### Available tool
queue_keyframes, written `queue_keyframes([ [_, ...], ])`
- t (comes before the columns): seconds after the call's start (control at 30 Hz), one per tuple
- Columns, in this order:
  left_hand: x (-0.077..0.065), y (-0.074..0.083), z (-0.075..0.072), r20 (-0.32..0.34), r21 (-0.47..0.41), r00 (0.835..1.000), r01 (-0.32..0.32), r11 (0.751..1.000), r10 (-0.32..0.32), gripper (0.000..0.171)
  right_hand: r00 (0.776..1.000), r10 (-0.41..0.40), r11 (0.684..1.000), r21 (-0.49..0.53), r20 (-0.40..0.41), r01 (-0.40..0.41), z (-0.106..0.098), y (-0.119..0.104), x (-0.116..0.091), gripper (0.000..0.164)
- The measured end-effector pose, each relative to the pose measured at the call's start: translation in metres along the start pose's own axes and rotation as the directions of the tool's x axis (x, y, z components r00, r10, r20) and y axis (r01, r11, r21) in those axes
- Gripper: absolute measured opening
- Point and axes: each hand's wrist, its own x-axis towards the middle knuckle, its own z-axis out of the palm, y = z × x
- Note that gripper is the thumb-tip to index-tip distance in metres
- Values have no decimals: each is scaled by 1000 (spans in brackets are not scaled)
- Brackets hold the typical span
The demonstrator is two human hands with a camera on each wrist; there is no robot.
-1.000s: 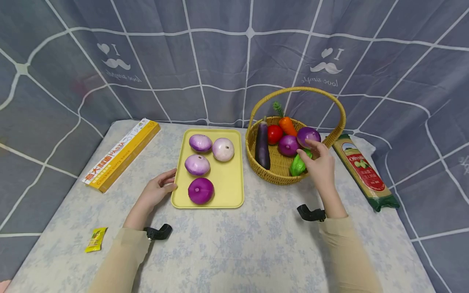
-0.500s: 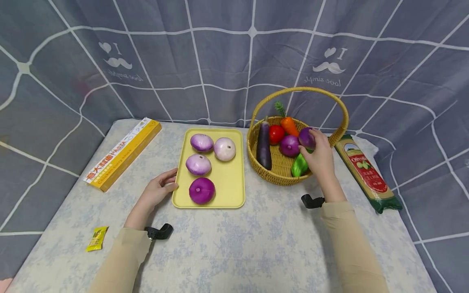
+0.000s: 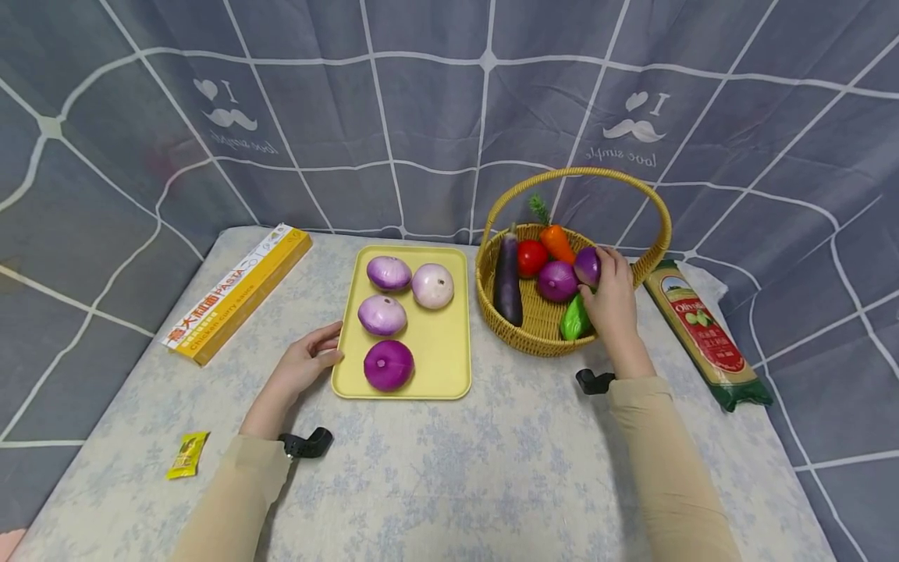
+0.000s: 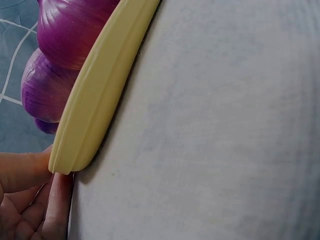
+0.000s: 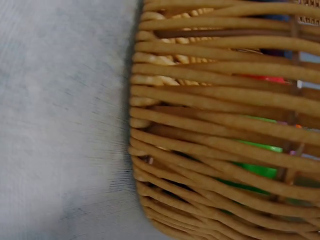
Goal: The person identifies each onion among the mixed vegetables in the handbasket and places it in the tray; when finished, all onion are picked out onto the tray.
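Left hand [image 3: 302, 365] had loose fingers touching the tray [image 3: 442, 351] edge, handy for steadying it. Right hand [image 3: 615, 300], beside the green veg [image 3: 574, 320], gripped an onion [image 3: 587, 265] inside the basket [image 3: 534, 342], right side. Imo the trick was squeezing gently and keeping knuckles off the handle [image 3: 586, 171].

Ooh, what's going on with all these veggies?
Somebody's right-hand grip is on a purple onion inside the wicker basket, while their left-hand grip pinches the yellow tray by its edge. Four onions lie on the tray. The basket also has an eggplant, tomato, carrot, green vegetable and another onion.
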Motion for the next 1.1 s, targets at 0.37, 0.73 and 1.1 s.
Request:
queue_keyframes([
  [0.37,1,0,0,8,-9,1000,11,1000,-11,62,997,6,998,58,-75,-2,-1,0,-8,64],
  [0.73,0,0,0,-3,-2,1000,22,1000,-22,62,984,22,977,210,-176,16,-8,-10,-31,66],
  [1.1,1,0,0,-3,11,1000,28,1000,-28,61,980,87,912,411,-179,-6,-12,-32,-59,65],
])
